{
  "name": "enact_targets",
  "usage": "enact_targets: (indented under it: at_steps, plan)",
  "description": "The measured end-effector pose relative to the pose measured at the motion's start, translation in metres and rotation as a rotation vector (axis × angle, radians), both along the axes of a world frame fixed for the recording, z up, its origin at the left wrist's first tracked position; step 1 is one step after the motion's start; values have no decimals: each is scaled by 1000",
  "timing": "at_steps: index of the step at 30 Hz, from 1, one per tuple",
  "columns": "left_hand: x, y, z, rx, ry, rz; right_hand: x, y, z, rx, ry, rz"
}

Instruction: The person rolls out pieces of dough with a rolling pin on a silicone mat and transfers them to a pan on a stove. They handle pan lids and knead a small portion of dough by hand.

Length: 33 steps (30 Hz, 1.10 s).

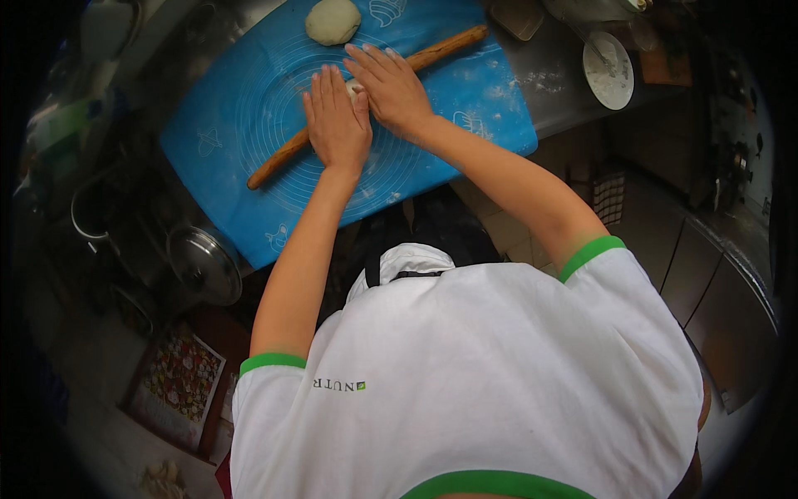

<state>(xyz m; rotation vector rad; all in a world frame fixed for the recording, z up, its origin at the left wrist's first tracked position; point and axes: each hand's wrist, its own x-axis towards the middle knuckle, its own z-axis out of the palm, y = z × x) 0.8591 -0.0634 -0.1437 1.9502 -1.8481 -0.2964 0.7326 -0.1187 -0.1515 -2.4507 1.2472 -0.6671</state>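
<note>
A wooden rolling pin (450, 47) lies slantwise across a blue silicone baking mat (218, 100) with printed circles. My left hand (340, 121) rests flat over the pin, its fingers stretched out away from me. Beside it, my right hand (393, 87) also lies palm down across the pin with straight fingers. Neither hand has its fingers curled around the wood. A small bit of white dough (353, 87) shows between the hands; the rest of it is hidden beneath them. Beyond my fingertips sits a round ball of dough (333, 22) on the mat.
Flour dusts the metal countertop (542, 100) on the right. A white oval dish (608, 72) with flour and a utensil stands there, near a shallow container (517, 17). At the left, a pot with a metal lid (204, 265) is close to the mat's corner.
</note>
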Motion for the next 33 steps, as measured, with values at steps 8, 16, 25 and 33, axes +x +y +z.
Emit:
enact_targets:
  at_steps: [8, 16, 25, 33]
  plan:
    - [-21, 59, 1, 102, 15, -54, -28, 46, 6, 52, 96, 82]
    - [34, -68, -17, -112, -141, 85, 45, -57, -7, -255, 169, -211]
    - [-7, 71, 26, 122, 221, -163, -66, 49, 31, 150, 170, 65]
    - [20, 16, 39, 394, 337, -345, -111, 30, 26, 85, 89, 14]
